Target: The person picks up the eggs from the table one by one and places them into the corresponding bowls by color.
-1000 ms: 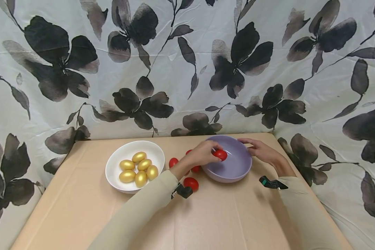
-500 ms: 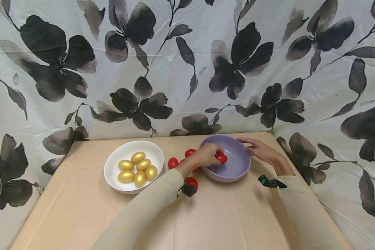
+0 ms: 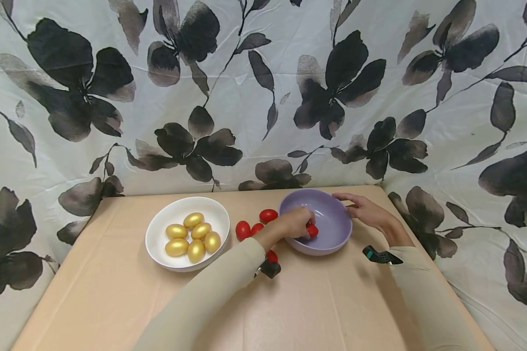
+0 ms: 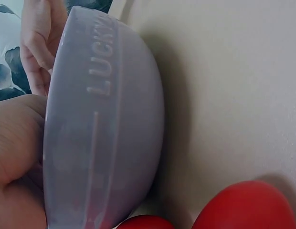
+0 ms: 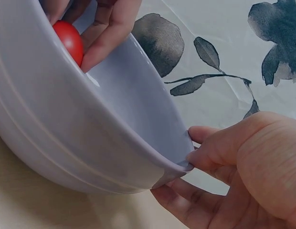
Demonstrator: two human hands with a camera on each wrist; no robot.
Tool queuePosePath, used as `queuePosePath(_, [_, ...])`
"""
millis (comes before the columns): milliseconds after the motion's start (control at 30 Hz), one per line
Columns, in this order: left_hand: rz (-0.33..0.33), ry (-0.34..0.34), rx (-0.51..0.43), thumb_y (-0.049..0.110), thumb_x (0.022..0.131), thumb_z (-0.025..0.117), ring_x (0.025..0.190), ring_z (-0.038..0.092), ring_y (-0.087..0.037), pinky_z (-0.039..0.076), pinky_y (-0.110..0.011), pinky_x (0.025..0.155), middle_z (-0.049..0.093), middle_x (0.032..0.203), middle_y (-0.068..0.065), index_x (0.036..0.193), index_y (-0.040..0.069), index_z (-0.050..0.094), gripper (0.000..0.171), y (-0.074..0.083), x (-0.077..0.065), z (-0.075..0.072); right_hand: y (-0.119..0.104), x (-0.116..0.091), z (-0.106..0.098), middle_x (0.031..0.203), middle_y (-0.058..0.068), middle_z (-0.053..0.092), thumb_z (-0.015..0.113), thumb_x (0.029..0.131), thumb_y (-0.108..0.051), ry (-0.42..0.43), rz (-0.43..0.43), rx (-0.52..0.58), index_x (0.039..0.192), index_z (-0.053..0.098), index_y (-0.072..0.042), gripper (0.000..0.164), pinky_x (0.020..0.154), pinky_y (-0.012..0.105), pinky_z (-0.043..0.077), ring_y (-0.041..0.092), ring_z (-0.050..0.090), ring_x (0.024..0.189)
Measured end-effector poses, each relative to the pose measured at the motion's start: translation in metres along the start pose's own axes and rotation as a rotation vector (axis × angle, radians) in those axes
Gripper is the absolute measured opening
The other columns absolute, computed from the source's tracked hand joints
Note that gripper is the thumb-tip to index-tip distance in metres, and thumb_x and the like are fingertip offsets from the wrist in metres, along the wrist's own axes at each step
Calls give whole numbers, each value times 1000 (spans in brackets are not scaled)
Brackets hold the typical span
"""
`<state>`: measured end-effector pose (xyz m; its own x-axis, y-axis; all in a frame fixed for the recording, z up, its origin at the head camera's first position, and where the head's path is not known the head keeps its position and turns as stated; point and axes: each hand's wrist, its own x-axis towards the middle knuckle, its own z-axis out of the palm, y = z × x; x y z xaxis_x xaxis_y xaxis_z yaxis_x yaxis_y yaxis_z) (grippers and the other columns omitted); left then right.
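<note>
In the head view my left hand (image 3: 295,222) reaches over the near-left rim of a purple bowl (image 3: 338,226) and holds a red egg (image 3: 313,231) low inside it. The right wrist view shows the fingers and thumb of that hand around the red egg (image 5: 71,43), just inside the wall. With my right hand (image 3: 371,215) I grip the bowl's right rim; in the right wrist view the thumb lies at the lip and other fingers sit under the outer wall. The left wrist view shows the bowl's outside (image 4: 110,119) with raised letters.
Several red eggs (image 3: 243,230) lie on the table (image 3: 307,302) left of the purple bowl, one partly hidden by my left wrist strap. Farther left stands a white bowl (image 3: 158,219) with several gold eggs (image 3: 175,247). A floral cloth (image 3: 263,97) hangs behind the table.
My left hand has lowered the red egg deeper into the purple bowl, and its fingers have turned downward. My right hand stays at the rim.
</note>
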<state>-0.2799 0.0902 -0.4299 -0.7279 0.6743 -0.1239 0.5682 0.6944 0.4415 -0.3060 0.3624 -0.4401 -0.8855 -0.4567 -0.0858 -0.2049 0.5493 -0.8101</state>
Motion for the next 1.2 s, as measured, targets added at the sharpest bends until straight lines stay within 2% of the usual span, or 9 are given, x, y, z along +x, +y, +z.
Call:
queuePosePath(133, [-10,-4,29,16,87,80,89,56,-15,48,-20,79,67,97,-2,115,6,72,30,2,-1,2,0,-1,1,155,23,42,42,94,10,-5,-2,11,154,43,-7,62,105,55,47,46,47,136])
queuePosePath(267, [-18,3,31,17,88,79,93,56,-16,50,-20,82,68,104,-4,120,6,71,34,2,-4,4,0,-3,2,155,23,41,42,93,10,-4,4,15,154,43,-7,63,103,49,50,45,49,135])
queuePosePath(433, [-9,24,15,14,89,78,114,54,-19,49,-23,97,66,123,-6,130,7,68,43,0,-10,3,1,-4,3,155,23,41,43,94,10,-3,4,12,154,43,-9,63,99,37,52,44,51,133])
queuePosePath(600, [28,59,21,12,91,76,130,50,-23,44,-29,111,61,135,-7,135,9,65,46,-4,-21,-7,1,-7,4,156,23,40,43,95,9,-8,-1,20,154,43,-9,62,102,49,52,47,48,135])
queuePosePath(700, [44,106,5,11,91,75,126,53,-21,46,-28,108,60,135,-8,135,9,65,45,-9,-29,-14,0,-8,5,156,23,40,43,95,9,-4,-5,11,154,43,-9,61,104,55,50,48,47,136])
queuePosePath(867, [60,191,-70,8,92,72,114,60,-20,52,-27,100,59,131,-9,134,8,65,43,-17,-45,-24,-1,-10,6,155,24,41,42,95,9,4,-10,-6,154,43,-8,62,105,57,48,48,47,136])
queuePosePath(1067, [79,277,-148,3,92,67,117,61,-22,52,-32,101,57,135,-10,134,6,64,43,-23,-67,-34,-2,-11,6,156,23,40,43,96,8,3,-8,8,154,43,-9,61,106,60,46,48,46,137])
queuePosePath(1200, [83,306,-182,3,92,70,116,61,-27,54,-34,100,57,132,-10,135,5,63,43,-26,-82,-36,-4,-12,6,156,23,40,44,96,8,6,-8,1,154,43,-8,60,106,60,46,47,46,137])
